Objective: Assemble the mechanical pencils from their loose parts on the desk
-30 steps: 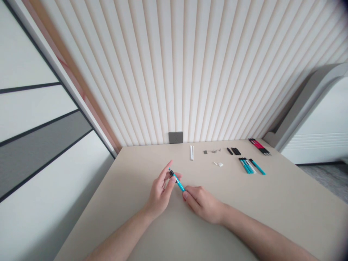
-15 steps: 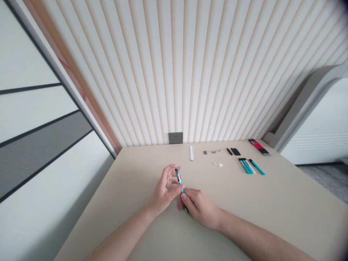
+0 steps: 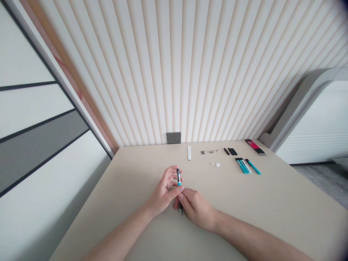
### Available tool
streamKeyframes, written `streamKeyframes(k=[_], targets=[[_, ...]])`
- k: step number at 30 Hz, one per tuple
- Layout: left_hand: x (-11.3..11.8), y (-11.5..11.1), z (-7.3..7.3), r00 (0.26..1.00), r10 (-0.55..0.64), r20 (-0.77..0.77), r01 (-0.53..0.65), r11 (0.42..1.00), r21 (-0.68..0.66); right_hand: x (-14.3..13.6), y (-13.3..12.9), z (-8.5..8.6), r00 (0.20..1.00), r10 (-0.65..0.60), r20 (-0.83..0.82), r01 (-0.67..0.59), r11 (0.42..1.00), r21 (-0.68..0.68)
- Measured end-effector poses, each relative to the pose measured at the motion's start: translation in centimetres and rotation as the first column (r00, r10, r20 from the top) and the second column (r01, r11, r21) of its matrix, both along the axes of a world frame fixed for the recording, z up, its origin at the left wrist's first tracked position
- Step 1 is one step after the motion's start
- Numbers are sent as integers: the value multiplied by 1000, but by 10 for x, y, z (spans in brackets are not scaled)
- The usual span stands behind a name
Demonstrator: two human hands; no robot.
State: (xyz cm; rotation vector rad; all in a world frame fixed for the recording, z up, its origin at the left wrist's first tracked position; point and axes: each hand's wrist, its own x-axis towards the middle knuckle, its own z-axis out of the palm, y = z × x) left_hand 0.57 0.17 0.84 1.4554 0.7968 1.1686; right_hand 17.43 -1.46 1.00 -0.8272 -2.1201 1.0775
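Note:
A pen (image 3: 178, 177) with a black end, a pale label and a blue-green part stands nearly upright between my hands, its dark tip pointing down toward me. My left hand (image 3: 165, 190) has its thumb on the blue-green part and its fingers curled behind the barrel. Just below, my right hand (image 3: 194, 206) pinches the lower part, which its thumb and fingers mostly cover. Both hands are close together over the beige table (image 3: 130, 181).
White thin rods (image 3: 189, 153), small metal pieces (image 3: 211, 151), small white pieces (image 3: 216, 164), black parts (image 3: 232, 151), blue-green barrels (image 3: 241, 165) and red-and-black pens (image 3: 255, 147) lie toward the back and right. A wall socket (image 3: 173, 137) is behind the table.
The pen has turned a little and stands more upright, with more of its dark lower tip showing below my right hand. The view has shifted slightly.

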Motion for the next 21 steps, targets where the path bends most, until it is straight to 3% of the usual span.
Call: streamKeyframes(k=[7,12,15,16,18,21], targets=[[-5,-4,-1,999,5,-51,-6,1000,-29,0,2,1,998,-63,21,62,998,14],[-8,-3,0,995,79,-64,-80,997,-5,13,22,6,959,-283,11,279,950,142],[-12,-1,0,984,64,-166,-69,997,-22,43,55,16,881,-473,-27,466,855,225],[-13,-1,1,978,48,-203,-56,998,-33,58,69,20,830,-557,-16,542,800,257],[-15,-1,1,952,4,-305,-25,998,-63,98,98,25,703,-710,34,658,668,347],[-15,-2,3,908,-47,-416,18,997,-73,170,135,25,441,-873,209,756,487,437]])
